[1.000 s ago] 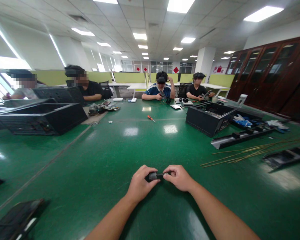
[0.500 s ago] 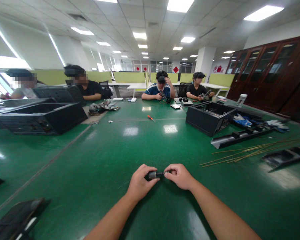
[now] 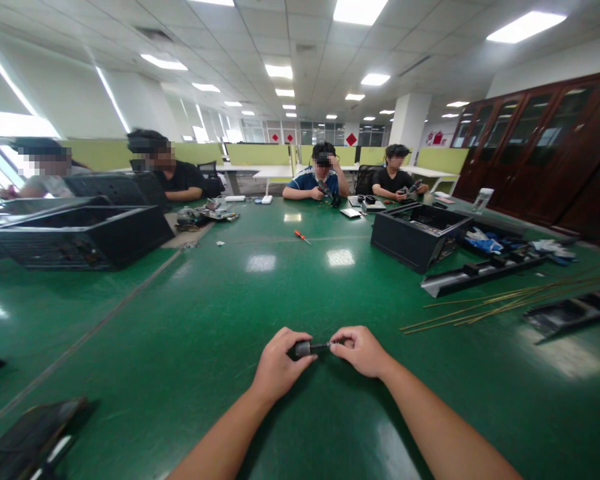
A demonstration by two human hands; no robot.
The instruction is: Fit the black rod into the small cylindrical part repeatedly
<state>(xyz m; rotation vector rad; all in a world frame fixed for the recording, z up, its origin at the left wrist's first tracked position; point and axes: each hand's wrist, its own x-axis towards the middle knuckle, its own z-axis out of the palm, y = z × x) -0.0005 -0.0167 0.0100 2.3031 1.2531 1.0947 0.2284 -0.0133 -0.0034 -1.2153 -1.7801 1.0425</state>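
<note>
Both of my hands meet low in the middle of the head view, just above the green table (image 3: 190, 347). My left hand (image 3: 277, 365) is closed round a small dark and grey cylindrical part (image 3: 303, 348). My right hand (image 3: 361, 349) pinches the thin dark rod that sticks out of that part to the right. The rest of the part is hidden inside my fingers.
An open black computer case (image 3: 414, 236) stands right of centre, another (image 3: 80, 237) at the left. Black panels (image 3: 480, 272) and thin brass rods (image 3: 490, 308) lie at the right. An orange screwdriver (image 3: 301, 236) lies mid-table. Several people sit along the far side.
My hands with the small part have drifted slightly away from me; the grip looks the same. A person at the far side has raised a hand to the head.
</note>
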